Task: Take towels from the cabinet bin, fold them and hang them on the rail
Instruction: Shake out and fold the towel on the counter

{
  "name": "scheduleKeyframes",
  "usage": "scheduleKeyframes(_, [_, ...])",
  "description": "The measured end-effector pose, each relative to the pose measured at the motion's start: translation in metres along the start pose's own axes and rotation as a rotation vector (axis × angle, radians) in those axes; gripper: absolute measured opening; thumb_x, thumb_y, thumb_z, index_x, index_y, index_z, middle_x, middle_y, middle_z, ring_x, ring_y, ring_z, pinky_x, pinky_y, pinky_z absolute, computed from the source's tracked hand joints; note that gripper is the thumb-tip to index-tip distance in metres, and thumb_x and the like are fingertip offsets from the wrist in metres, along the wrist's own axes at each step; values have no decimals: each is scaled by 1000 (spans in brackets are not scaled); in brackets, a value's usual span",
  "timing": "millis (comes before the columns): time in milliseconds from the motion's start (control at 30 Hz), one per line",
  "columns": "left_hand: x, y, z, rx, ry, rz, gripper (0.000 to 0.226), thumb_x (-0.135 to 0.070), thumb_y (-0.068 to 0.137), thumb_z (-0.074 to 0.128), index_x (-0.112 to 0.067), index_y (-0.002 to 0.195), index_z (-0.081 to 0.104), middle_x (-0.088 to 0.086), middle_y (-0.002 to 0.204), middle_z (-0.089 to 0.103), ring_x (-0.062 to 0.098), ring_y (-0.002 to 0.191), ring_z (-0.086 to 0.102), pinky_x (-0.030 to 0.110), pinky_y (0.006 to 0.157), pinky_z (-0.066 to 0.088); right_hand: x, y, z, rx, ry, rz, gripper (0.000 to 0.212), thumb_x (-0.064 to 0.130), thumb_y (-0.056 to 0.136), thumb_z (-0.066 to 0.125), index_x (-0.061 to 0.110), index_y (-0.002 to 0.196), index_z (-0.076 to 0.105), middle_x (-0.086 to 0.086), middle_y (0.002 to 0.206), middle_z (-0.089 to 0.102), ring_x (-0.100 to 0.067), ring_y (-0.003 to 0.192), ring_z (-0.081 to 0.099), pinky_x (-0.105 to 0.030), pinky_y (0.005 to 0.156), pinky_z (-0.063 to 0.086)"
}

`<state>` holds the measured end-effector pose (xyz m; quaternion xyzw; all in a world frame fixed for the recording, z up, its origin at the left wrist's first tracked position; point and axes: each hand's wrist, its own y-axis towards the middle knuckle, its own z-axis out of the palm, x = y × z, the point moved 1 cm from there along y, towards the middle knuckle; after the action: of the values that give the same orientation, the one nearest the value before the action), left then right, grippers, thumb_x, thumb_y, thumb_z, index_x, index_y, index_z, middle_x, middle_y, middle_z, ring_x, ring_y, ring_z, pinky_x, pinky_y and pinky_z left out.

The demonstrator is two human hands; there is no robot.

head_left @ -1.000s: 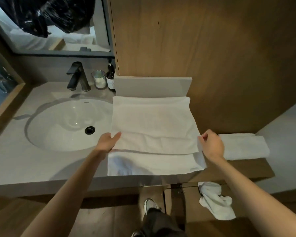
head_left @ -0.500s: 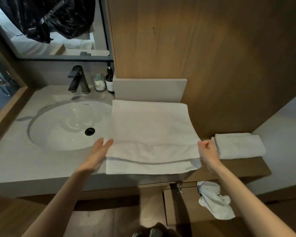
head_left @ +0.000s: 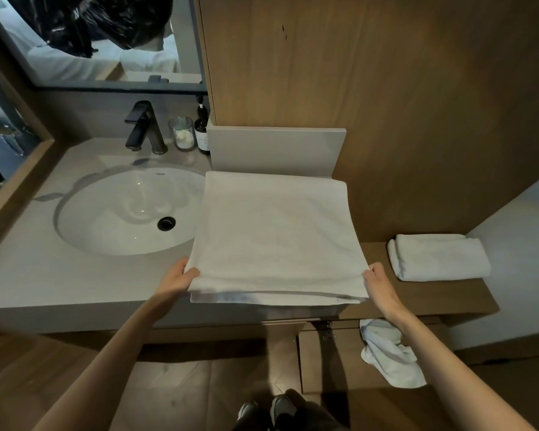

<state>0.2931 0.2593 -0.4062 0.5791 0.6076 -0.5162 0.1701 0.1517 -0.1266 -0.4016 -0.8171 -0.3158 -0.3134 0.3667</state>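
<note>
Starting low, what shows?
— Crumpled towel point(head_left: 389, 359) hangs at cabinet point(head_left: 330, 362) front.
— Grips?
— Left grip point(head_left: 181, 275), right grip point(head_left: 378, 284): each closed on a near corner of folded towel point(head_left: 277, 237), lying on worktop point(head_left: 28, 275) beside sink point(head_left: 122, 213).
— Beyond?
— Second folded towel point(head_left: 439, 258) on wooden ledge point(head_left: 448, 293), right; black tap point(head_left: 143, 129) behind sink.

Towel point(head_left: 277, 237) between left hand point(head_left: 176, 276), right hand point(head_left: 378, 284)
</note>
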Motion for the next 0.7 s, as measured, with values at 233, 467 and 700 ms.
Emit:
scheduleKeyframes(233, [3, -4, 10, -138, 99, 99, 23, -6, 86, 66, -6, 94, 45, 2, 80, 52, 19, 78, 52, 21, 61, 44, -11, -3, 2, -20, -214, -247, 7, 17, 101, 43, 15, 96, 38, -3, 67, 52, -15, 52, 47, -27, 48, 37])
scheduleKeyframes(467, [11, -18, 15, -346, 440, 524, 68, -13, 81, 75, -23, 139, 42, 2, 141, 38, 16, 127, 39, 31, 104, 38, -19, -3, 11, -143, -406, -354, 37, 4, 93, 57, 15, 128, 50, -5, 137, 52, -17, 116, 57, -25, 87, 51])
scheduleKeyframes(700, [23, -31, 49, -35, 1053, 806, 53, -48, 91, 55, -34, 140, 43, 7, 140, 52, 31, 124, 54, 51, 101, 44, -22, -28, 35, 43, -778, -970, 36, 31, 97, 54, 29, 133, 52, 3, 149, 43, -17, 139, 37, -49, 113, 34])
